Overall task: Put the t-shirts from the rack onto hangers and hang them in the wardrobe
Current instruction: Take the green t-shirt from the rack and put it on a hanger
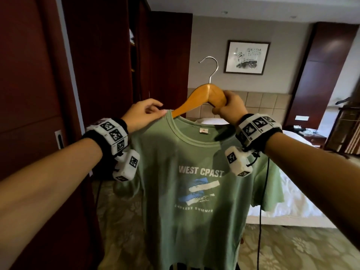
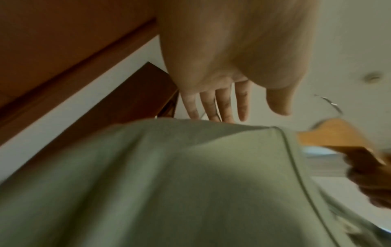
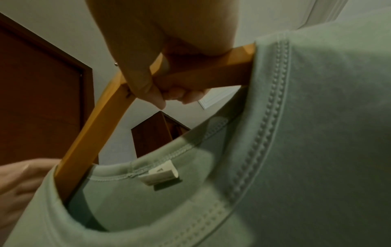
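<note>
Hanger [image 1: 202, 96] ends hidden in t-shirt [image 1: 194, 191]; L hand [image 1: 143, 114] blurred.

A framed ink painting [image 1: 247, 57] hangs on the grey far wall, above a band of beige padded headboard panels [image 1: 259, 102]. Below it, to the right, a bed [image 1: 296, 193] with white sheets runs toward the near side. A dark bedside table [image 1: 313, 137] stands far right of the bed, beside a tall dark red wood panel [image 1: 319, 75]. A dark red door [image 1: 29, 114] with a metal handle plate [image 1: 59, 139] fills the near left. The floor carries a pale floral carpet [image 1: 292, 250]. Two small round fixtures [image 1: 225, 12] sit in the white ceiling.
</note>
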{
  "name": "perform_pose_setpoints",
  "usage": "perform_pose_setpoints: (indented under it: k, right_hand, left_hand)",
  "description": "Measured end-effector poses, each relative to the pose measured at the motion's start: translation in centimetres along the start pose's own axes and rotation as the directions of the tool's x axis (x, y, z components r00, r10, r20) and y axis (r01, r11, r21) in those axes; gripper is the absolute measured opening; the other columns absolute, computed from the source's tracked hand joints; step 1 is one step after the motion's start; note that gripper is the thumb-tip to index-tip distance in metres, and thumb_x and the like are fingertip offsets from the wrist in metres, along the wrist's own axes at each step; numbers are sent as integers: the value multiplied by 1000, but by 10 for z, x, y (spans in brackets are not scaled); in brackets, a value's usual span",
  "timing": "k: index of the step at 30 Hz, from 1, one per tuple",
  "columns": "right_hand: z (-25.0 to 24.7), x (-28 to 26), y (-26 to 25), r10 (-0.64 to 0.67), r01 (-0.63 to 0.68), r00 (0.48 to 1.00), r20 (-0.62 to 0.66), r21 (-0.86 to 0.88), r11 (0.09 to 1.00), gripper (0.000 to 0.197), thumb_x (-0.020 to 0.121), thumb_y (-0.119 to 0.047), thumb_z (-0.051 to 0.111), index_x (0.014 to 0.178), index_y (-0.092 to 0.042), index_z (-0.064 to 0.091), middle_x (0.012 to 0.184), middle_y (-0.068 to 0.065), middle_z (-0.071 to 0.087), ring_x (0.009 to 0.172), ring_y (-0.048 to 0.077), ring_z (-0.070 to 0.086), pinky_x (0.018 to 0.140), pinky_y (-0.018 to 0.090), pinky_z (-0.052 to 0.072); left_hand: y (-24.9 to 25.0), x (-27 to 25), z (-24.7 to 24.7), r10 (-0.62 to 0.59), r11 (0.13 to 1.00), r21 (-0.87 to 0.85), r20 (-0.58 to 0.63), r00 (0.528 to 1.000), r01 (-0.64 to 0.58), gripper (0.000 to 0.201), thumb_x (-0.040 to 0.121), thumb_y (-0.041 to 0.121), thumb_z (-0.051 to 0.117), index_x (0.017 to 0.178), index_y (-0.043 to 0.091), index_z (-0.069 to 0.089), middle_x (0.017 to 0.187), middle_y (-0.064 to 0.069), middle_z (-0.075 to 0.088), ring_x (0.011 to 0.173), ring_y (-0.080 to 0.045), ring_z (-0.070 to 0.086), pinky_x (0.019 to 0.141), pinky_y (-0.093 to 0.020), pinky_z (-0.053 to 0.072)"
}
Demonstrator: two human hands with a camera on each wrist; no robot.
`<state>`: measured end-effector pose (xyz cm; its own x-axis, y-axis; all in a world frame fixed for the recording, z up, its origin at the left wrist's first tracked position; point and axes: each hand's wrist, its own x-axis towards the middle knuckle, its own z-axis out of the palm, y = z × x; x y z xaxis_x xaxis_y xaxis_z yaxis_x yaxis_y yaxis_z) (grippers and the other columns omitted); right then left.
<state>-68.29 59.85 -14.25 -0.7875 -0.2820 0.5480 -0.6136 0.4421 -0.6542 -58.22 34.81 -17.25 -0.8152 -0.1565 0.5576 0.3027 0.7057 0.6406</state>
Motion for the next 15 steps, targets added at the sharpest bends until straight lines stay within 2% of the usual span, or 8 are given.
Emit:
perform_pose_setpoints:
  k: [4, 8, 12, 15]
  right_hand:
    - [16, -4, -11, -9, 9, 999, 38, -1, 1000, 52, 75, -4, 70, 123, -10, 51, 103, 4, 58, 88, 18, 55, 70, 27, 44]
    - [30, -9, -14, 9, -9, 998, 59, 1, 1000, 46, 73, -11, 74, 114, -11, 53, 97, 4, 58, 80, 20, 56, 73, 33, 48]
    - [39, -17, -16, 36, -36, 995, 91, -7, 999, 41, 71, -17, 79, 102, -16, 51, 85, -1, 57, 63, 9, 52, 56, 21, 41]
    - [50, -26, -19, 64, -62, 988, 141, -17, 998, 48, 72, -19, 80, 111, -13, 53, 88, -1, 60, 61, 7, 56, 50, 17, 45]
  left_hand:
    - [15, -1, 11, 98, 974, 195, 94, 991, -115, 39, 82, 30, 70, 117, 16, 60, 98, -4, 66, 91, -16, 60, 83, -28, 46]
    - [16, -5, 16, 108, 956, 264, 92, 990, -128, 34, 87, 23, 65, 119, 13, 58, 98, -6, 65, 90, -22, 61, 82, -34, 49]
    - [5, -14, 15, 100, 931, 336, 145, 984, -144, 32, 92, 26, 57, 120, 12, 53, 82, -1, 55, 74, -21, 55, 65, -29, 40]
    - [-10, -22, 14, 79, 920, 366, 174, 982, -139, 29, 93, 27, 54, 118, 13, 53, 81, -1, 54, 75, -24, 57, 65, -28, 40]
